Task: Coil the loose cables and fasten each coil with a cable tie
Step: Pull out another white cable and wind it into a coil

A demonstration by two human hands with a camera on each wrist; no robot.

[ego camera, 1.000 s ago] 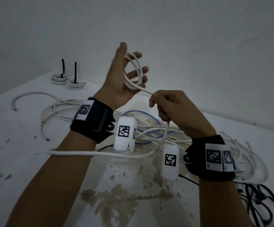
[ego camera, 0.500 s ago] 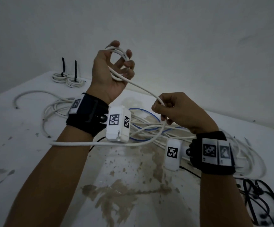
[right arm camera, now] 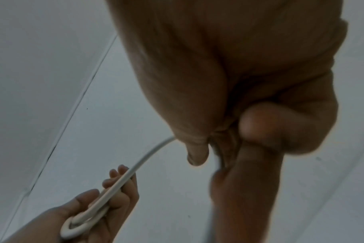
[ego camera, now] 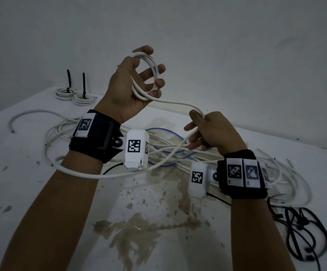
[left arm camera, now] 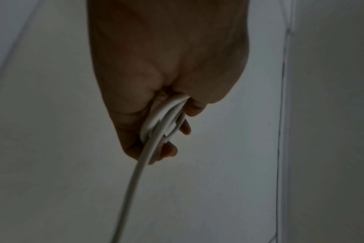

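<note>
White cable (ego camera: 170,103) is looking light and springy rather than limp: it is holding smooth arcs in the air instead of sagging, so it is probably pushing back against each loop and wanting to uncoil if the hold slackens. Its smooth jacket is likely sliding easily through fingers, which suits feeding it but argues for taking hold across all the turns at once, where they stack together. Nearest, the slack run is sweeping low over the stained table (ego camera: 22,192), passing under the left forearm and curving back toward the right hand (ego camera: 211,133). That hand is pinching the cable between thumb and forefinger with the other fingers loosely spread, just above the tangle of loose cables (ego camera: 170,151), among them a blue one. From the pinch the cable is arching up and left to the left hand (ego camera: 131,83), which is raised higher, palm toward the wearer, fingers curled through a small coil (ego camera: 149,75) of a few turns and keeping them together. Farthest back, two finished coils (ego camera: 74,94) are lying with black ties upright; spare black ties (ego camera: 305,237) are lying at the near right.
</note>
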